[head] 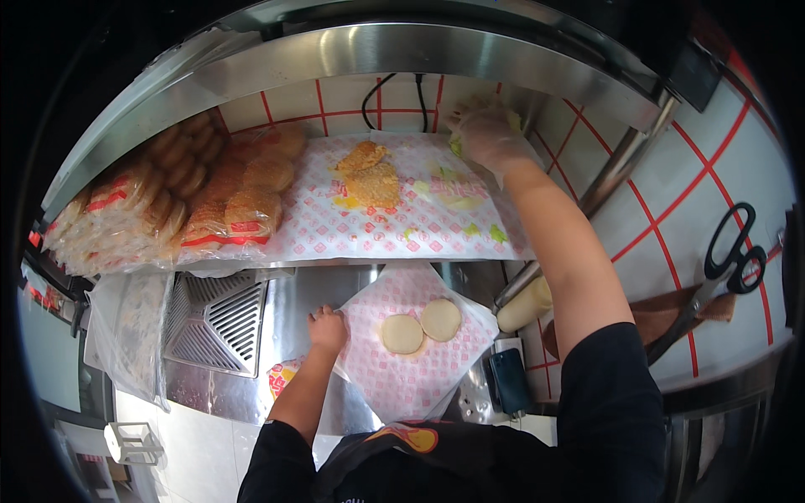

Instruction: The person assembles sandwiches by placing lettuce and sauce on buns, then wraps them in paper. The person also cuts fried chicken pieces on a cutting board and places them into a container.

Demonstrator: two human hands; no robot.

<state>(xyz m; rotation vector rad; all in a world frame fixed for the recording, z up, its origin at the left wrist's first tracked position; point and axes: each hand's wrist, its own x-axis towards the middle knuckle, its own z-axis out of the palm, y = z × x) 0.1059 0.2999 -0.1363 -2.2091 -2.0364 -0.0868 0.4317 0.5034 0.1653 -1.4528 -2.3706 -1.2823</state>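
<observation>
My right hand (494, 138), in a clear plastic glove, reaches to the back right of the paper-lined shelf, among pieces of lettuce (456, 146); the glove blurs its fingers, and I cannot tell whether it grips any. Bare and curled, my left hand (327, 327) rests at the left edge of the printed wrapping paper (390, 383) on the steel counter; whether anything is between its fingers cannot be seen. Two round bun halves (402, 334) lie side by side on that paper. Breaded fried pieces (372, 185) sit on the shelf's paper, with yellow sauce around them.
Bagged buns (233, 204) and a stack of bagged flat breads (138, 201) fill the shelf's left. Below are a slotted steel grate (236, 327) and a plastic bag (129, 333). At right are a phone (510, 380), a sauce bottle (525, 305) and hanging scissors (723, 270).
</observation>
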